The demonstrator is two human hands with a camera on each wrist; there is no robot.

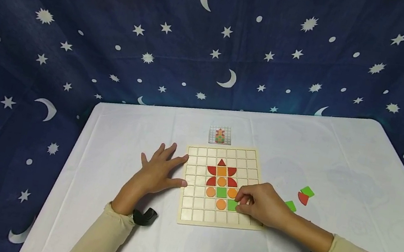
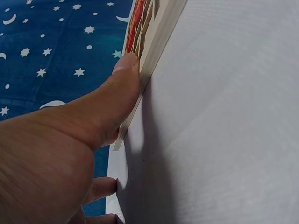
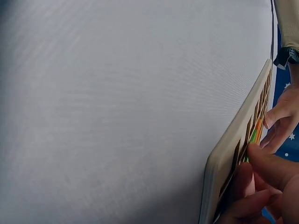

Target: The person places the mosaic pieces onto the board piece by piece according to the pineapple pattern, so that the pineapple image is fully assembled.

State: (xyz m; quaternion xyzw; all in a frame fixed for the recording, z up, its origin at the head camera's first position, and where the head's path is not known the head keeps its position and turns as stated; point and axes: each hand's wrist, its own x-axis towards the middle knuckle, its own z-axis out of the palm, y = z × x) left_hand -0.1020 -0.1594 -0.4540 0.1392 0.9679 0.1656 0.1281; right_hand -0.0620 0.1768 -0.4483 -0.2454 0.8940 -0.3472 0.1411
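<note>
A pale wooden grid board lies on the table, bearing red, orange and green flat pieces in a figure. My left hand is spread at its left side, thumb and forefinger touching the edge; the left wrist view shows the thumb against the rim. Over the lower right of the figure, my right hand has curled fingers and pinches a green square at its right edge, down in a grid cell. Fingertips partly cover that square. Orange circles lie beside and above it.
Behind the board lies a small pattern card with a similar coloured figure. To the right are a loose red quarter-circle, a green piece and another green piece partly behind the right hand. A starry cloth hangs behind the white table.
</note>
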